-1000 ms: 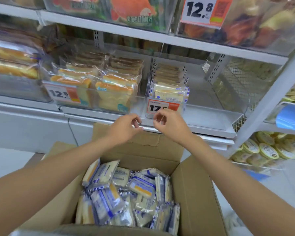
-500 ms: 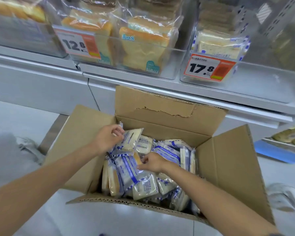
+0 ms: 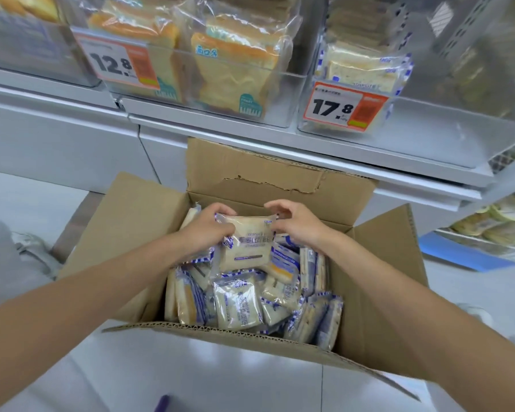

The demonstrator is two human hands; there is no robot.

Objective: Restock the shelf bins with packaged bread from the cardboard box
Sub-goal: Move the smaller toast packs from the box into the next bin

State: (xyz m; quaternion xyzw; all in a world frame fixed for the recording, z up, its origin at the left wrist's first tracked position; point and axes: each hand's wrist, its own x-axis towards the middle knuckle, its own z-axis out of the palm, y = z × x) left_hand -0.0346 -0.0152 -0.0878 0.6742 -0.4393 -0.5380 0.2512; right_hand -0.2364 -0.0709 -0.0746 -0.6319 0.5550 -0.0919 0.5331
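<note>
Bread packet (image 3: 247, 242) was held over the packet-filled cardboard box (image 3: 369, 292), left hand (image 3: 204, 233) gripping its nine-o'clock edge, right hand (image 3: 298, 224) pinching its three-o'clock edge; shelf bins (image 3: 292, 93) at twelve o'clock held bagged loaves (image 3: 235, 72).

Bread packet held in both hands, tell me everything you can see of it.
The bread packet is a flat, clear plastic pouch with blue-and-white checked edges and dark print, showing pale bread inside. It is held face up over the other packets in the open cardboard box. The left hand grips its left edge; the right hand pinches its upper right corner.
</note>
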